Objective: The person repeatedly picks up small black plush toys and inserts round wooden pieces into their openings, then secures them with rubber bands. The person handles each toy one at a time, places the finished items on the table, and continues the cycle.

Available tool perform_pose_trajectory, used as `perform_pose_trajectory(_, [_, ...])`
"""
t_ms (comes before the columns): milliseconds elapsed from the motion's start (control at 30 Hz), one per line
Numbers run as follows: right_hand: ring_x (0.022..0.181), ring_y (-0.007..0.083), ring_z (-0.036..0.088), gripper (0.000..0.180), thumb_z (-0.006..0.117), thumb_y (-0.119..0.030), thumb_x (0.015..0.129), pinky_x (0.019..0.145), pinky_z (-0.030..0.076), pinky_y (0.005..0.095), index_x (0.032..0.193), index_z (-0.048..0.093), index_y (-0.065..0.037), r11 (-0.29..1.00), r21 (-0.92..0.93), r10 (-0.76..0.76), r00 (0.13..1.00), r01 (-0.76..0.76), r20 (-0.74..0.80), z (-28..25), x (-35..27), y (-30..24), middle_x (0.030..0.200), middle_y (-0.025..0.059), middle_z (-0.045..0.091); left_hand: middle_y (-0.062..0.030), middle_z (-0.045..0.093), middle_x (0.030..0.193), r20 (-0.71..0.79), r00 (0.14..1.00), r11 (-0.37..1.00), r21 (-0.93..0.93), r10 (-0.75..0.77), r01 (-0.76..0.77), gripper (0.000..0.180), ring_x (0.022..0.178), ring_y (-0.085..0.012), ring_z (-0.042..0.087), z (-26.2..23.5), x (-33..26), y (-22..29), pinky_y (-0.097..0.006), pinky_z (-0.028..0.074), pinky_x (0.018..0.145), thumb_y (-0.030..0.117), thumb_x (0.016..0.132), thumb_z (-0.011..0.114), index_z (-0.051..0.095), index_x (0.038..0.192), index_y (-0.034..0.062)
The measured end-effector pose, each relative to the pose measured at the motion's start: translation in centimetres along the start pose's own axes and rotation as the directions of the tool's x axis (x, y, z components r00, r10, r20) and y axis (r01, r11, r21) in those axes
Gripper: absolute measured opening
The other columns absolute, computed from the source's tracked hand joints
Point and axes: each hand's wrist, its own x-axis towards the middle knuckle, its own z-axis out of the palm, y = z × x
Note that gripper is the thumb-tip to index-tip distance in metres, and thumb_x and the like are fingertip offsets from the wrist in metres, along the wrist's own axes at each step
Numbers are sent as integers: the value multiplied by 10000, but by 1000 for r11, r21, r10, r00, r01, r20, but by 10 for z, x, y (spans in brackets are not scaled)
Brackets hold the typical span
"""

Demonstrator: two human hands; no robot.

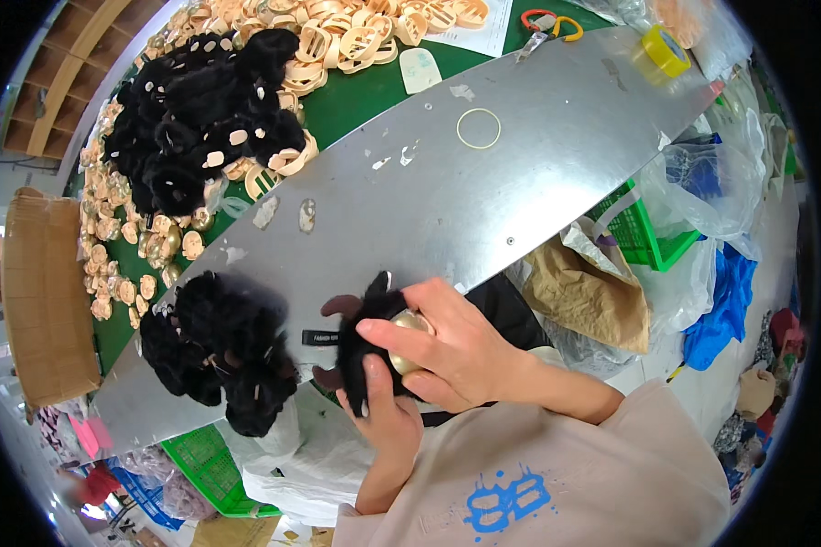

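A black plush piece (358, 351) with brown ear-like flaps and a small black fabric label (319, 338) is held over the near edge of the metal table. My left hand (388, 410) grips its lower side, thumb pressed on the black pile. My right hand (461, 342) closes around a shiny gold dome-shaped part (410, 339) set against the plush, its index finger stretched across the pile. Whether the dome is fixed to the plush I cannot tell. Left of my hands lies a clump of similar black plush pieces (223, 342) on the table.
The grey metal tabletop (410, 182) carries a rubber band (478, 129) and yellow tape roll (665, 51). Beyond, a green surface holds black plush pieces (201, 100), many beige plastic parts (360, 41) and orange-handled scissors (549, 25). A cardboard box (46, 301) stands left; a green basket (643, 228) right.
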Motion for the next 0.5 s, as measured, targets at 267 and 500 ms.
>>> perform_pose_trajectory(267, [535,208,519,316,729,-270,809,504,431,277,992,630,-33,945,252,223,974,-207,-36,-11,-7,10,714,76,582,-54,627,1176,220,963,981,-84,-156,178,284,1064,-126,581,3,-3,27,-287,443,922,88,917,662,593,1175,-9])
perform_pose_trajectory(500, [569,137,548,289,674,-278,871,527,441,256,999,576,-38,793,481,393,917,-375,68,-14,-8,0,713,34,606,-94,621,1199,384,875,879,-250,-296,407,336,1110,-197,601,2,-4,34,-363,468,984,140,941,649,569,1222,-26])
